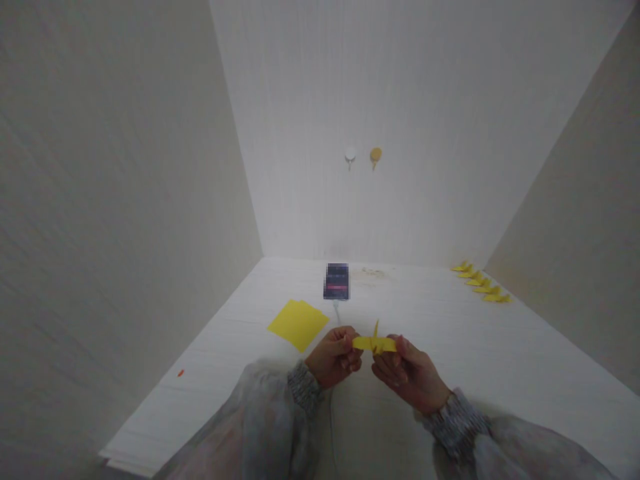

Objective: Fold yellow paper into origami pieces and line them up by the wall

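A small folded yellow paper figure (374, 343) is held above the white table between both hands. My left hand (334, 356) pinches its left end with fingers closed. Its right end is pinched by my right hand (407, 372), fingers likewise closed. A thin point of the figure sticks upward in the middle. Both wrists wear grey knitted cuffs under pale sleeves.
A stack of flat yellow paper sheets (299, 323) lies left of the hands. A dark phone (337, 281) with a white cable lies behind them. Several folded yellow figures (481, 282) line the far right edge. Two hooks (363, 156) sit on the back wall; walls enclose the table (525, 360).
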The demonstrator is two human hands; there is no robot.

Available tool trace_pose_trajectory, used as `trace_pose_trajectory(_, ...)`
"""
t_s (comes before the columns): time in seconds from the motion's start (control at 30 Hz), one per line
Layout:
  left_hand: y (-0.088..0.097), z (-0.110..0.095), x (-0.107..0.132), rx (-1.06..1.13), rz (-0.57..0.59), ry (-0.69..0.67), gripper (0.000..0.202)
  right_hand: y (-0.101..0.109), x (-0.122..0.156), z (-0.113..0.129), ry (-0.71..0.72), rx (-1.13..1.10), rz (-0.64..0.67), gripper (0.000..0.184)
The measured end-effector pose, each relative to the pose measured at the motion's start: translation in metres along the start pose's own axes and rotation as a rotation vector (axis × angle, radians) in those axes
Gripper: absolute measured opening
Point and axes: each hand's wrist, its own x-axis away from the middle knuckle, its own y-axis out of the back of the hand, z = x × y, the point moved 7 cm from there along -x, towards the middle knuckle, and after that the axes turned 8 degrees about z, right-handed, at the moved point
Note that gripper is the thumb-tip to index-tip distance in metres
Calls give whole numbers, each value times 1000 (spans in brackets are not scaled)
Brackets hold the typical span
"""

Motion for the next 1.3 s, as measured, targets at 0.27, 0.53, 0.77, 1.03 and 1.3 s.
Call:
trace_pose_trajectory(0.27, 5, -3, 1, 7, -34, -62, 27, 1, 2, -1, -15, -28, -10, 39)
trace_pose_trajectory(0.53, 3, -16, 2, -9, -97, -149, 38, 8, 0, 7, 61, -11, -90, 46)
trace_pose_trajectory(0.77, 5, -31, 3, -203, -315, -225, 36, 12, -1, 6, 36, 88, -181, 39)
trace_pose_trajectory(1.03, 14, -38, 5, -413, -510, -250, 17, 31, 11, 45, 328, 810, -444, 34)
trace_pose_trajectory(1.3, 9, -38, 5, -484, -512, -234, 18, 7, 9, 52, 389, 1326, -317, 24)
